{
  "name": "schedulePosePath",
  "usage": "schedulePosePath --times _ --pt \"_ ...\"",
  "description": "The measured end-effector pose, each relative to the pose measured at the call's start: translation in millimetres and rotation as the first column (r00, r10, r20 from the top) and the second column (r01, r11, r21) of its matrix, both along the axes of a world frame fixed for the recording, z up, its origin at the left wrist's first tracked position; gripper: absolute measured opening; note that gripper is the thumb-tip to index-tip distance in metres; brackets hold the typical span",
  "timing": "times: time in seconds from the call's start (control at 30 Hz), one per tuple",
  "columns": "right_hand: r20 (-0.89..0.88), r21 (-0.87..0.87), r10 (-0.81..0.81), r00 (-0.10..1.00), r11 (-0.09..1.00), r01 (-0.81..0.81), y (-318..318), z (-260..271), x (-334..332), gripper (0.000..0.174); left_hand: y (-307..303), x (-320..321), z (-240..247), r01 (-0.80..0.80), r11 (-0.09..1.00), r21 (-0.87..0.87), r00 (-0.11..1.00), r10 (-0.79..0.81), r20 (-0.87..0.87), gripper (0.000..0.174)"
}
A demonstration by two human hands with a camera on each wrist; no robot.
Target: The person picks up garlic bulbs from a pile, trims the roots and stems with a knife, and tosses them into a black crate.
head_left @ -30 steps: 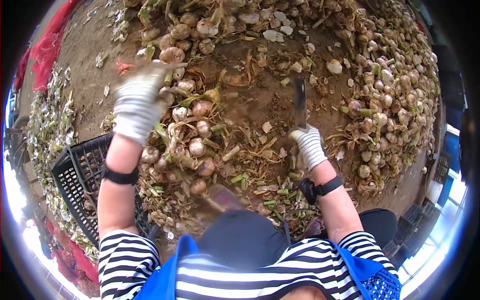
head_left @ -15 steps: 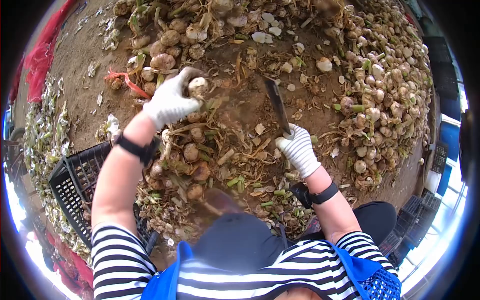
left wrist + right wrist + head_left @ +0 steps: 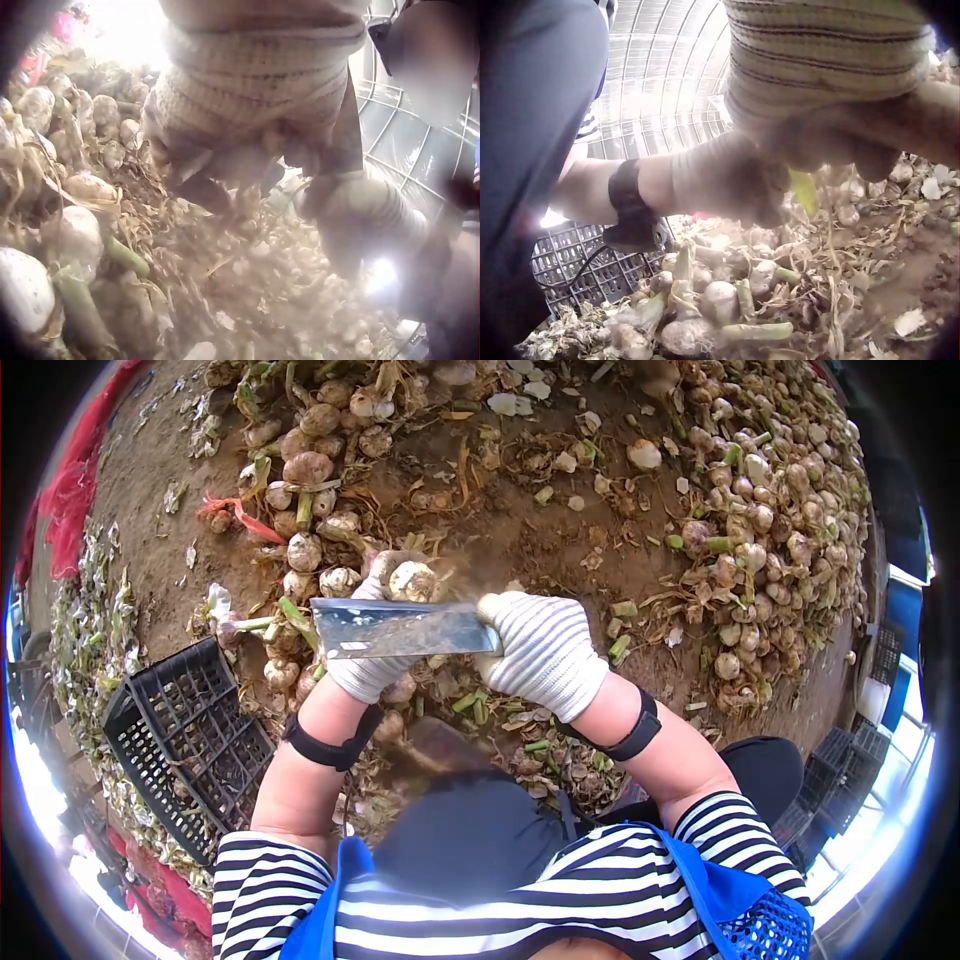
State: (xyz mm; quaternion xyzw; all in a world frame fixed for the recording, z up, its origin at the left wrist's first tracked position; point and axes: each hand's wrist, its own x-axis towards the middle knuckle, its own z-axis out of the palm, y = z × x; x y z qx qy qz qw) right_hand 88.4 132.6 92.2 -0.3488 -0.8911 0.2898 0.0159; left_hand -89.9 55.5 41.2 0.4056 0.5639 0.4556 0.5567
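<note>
In the head view my gloved left hand (image 3: 368, 672) grips a garlic bulb (image 3: 412, 582), whose pale round head shows above the knife. My right hand (image 3: 545, 650), in a striped white glove, holds a broad-bladed knife (image 3: 400, 630) by its handle. The blade lies sideways across the left hand and covers much of its fingers, just on the body side of the bulb. Both gloves, the left (image 3: 247, 97) and the right (image 3: 364, 214), are close together in the left wrist view. A yellow-green piece of stalk (image 3: 803, 193) shows below the right hand in the right wrist view.
Untrimmed garlic (image 3: 305, 550) lies in a row to the left and ahead. A large heap of bulbs (image 3: 780, 550) fills the right side. A black plastic crate (image 3: 190, 735) stands tilted by my left arm. Cut stalks (image 3: 620, 647) and dry leaves litter the soil.
My left hand has taken a garlic bulb from the row and brought it right and nearer the body. My right hand has moved left, swinging the knife from upright to sideways across the left hand.
</note>
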Motion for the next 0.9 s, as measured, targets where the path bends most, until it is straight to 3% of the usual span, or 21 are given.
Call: schedulePosePath --times 0.03,0.07,0.1,0.13,0.17,0.2,0.23,0.27,0.33,0.37,0.4,0.43,0.47,0.53,0.6,0.63,0.7,0.77,0.83,0.87,0.9 --pt "-0.014 -0.012 0.010 1.000 1.000 -0.010 0 -1 0 0.012 -7 0 -23 0.098 0.982 0.158 0.936 -0.037 -0.350 0.039" --pt "-0.012 -0.014 0.009 1.000 1.000 -0.009 1 -10 2 0.012 -15 -1 -46 0.241 0.933 0.269 0.755 -0.006 -0.656 0.037" --pt "-0.033 0.026 -0.020 0.999 0.999 0.020 1 -25 7 0.012 -15 1 -47 0.409 0.857 0.312 0.485 0.085 -0.870 0.035" --pt "-0.054 0.068 -0.045 0.998 0.997 0.049 0 -36 13 0.012 -18 4 -45 0.410 0.857 0.314 0.487 0.086 -0.869 0.035" --pt "0.096 -0.015 -0.103 0.990 0.994 0.105 1 -39 16 0.011 -15 12 -20 0.052 0.948 0.313 0.874 0.108 -0.473 0.033" --pt "0.300 -0.103 -0.178 0.937 0.971 0.217 6 -50 24 0.015 -12 21 9 -0.249 0.963 0.107 0.968 0.244 0.058 0.031" --pt "0.471 -0.145 -0.209 0.857 0.940 0.309 16 -52 36 0.022 -8 26 34 -0.374 0.899 -0.230 0.732 0.438 0.522 0.029" --pt "0.517 -0.115 -0.258 0.816 0.924 0.365 15 -68 55 0.026 -5 25 54 -0.220 0.960 0.172 0.973 0.228 -0.024 0.045" --pt "0.423 -0.055 -0.425 0.801 0.870 0.491 8 -82 69 0.027 4 7 46 -0.068 0.972 0.223 0.890 0.160 -0.427 0.052" --pt "0.422 -0.060 -0.424 0.801 0.869 0.492 7 -79 66 0.027 5 -5 9 -0.177 0.953 0.246 0.918 0.250 -0.308 0.064" --pt "0.361 -0.149 -0.443 0.821 0.841 0.520 11 -73 60 0.027 10 -15 11 -0.070 0.952 0.297 0.837 0.218 -0.502 0.060" --pt "0.303 -0.238 -0.466 0.831 0.807 0.540 13 -66 54 0.028 11 -19 12 -0.217 0.964 0.156 0.955 0.243 -0.170 0.057" --pt "0.124 -0.404 -0.585 0.801 0.708 0.580 8 -59 48 0.025 7 -20 13 -0.297 0.954 -0.045 0.937 0.301 0.180 0.054" --pt "-0.070 -0.750 -0.740 0.669 0.481 0.454 -7 -55 36 0.022 9 -19 14 -0.318 0.945 -0.074 0.927 0.326 0.187 0.050" --pt "-0.089 -0.786 -0.715 0.694 0.478 0.392 -17 -50 26 0.020 8 -9 23 -0.313 0.896 -0.316 0.653 0.444 0.614 0.033" --pt "-0.137 -0.821 -0.727 0.673 0.464 0.334 -22 -43 21 0.020 7 -6 16 -0.310 0.895 -0.321 0.650 0.446 0.615 0.033" --pt "-0.141 -0.773 -0.668 0.730 0.535 0.340 -26 -44 13 0.018 3 2 1 -0.394 0.796 -0.459 0.461 0.603 0.650 0.023" --pt "-0.154 -0.772 -0.654 0.740 0.547 0.323 -22 -47 8 0.018 3 9 3 -0.404 0.799 -0.446 0.454 0.598 0.661 0.021" --pt "-0.078 -0.600 -0.486 0.870 0.720 0.348 -23 -62 9 0.022 1 11 13 -0.420 0.797 -0.434 0.439 0.597 0.672 0.019" --pt "0.090 -0.545 -0.374 0.923 0.757 0.360 -25 -67 17 0.026 4 12 25 -0.424 0.798 -0.429 0.441 0.595 0.672 0.019" --pt "0.086 -0.533 -0.437 0.895 0.739 0.412 -44 -102 34 0.028 13 14 42 -0.389 0.852 -0.351 0.494 0.514 0.701 0.022"
